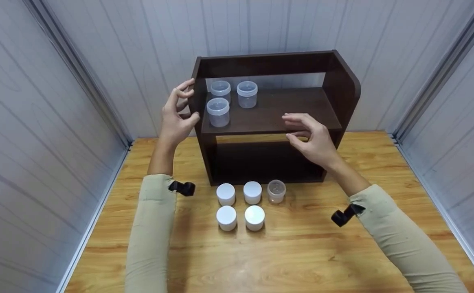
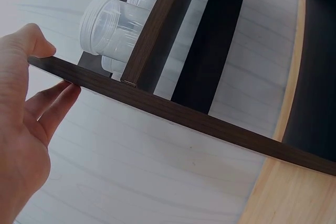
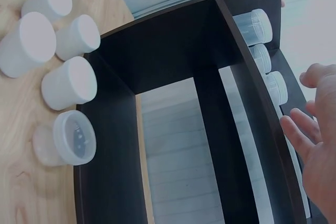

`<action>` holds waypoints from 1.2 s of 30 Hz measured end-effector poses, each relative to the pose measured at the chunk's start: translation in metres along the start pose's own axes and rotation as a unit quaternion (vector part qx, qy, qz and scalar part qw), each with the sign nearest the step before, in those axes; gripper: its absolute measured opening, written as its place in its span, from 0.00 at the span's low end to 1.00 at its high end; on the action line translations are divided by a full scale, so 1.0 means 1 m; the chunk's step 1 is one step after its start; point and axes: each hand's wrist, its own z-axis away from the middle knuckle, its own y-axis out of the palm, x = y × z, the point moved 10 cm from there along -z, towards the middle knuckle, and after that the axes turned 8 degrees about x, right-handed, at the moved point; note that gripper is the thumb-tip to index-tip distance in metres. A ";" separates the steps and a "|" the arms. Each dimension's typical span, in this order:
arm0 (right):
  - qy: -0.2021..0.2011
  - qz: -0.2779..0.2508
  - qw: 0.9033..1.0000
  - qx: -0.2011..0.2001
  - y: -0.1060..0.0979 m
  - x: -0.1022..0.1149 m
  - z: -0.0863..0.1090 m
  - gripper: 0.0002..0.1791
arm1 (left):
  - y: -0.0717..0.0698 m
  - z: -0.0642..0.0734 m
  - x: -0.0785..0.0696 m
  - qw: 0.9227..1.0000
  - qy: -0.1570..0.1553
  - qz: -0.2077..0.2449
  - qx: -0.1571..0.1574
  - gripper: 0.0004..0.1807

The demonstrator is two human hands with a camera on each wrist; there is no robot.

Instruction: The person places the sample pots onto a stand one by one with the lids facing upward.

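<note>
A dark brown two-tier shelf stands on the wooden table. My left hand pinches the edge of its left side panel, thumb on one side and fingers on the other in the left wrist view. On the upper tier, towards the left, are three clear plastic jars: a front one, one behind it and one to the right. My right hand hovers by the front edge of that tier, right of the jars. Its fingers are loosely curved and hold nothing.
Several white jars stand on the table before the shelf. A clear jar with small dark contents is at the right end of their back row. The shelf's lower tier is dark inside. Pale panel walls enclose the table.
</note>
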 end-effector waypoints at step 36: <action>0.067 -0.034 0.997 0.010 0.037 -0.079 0.086 0.20 | 0.000 0.002 -0.003 1.000 0.002 0.010 -0.005 0.15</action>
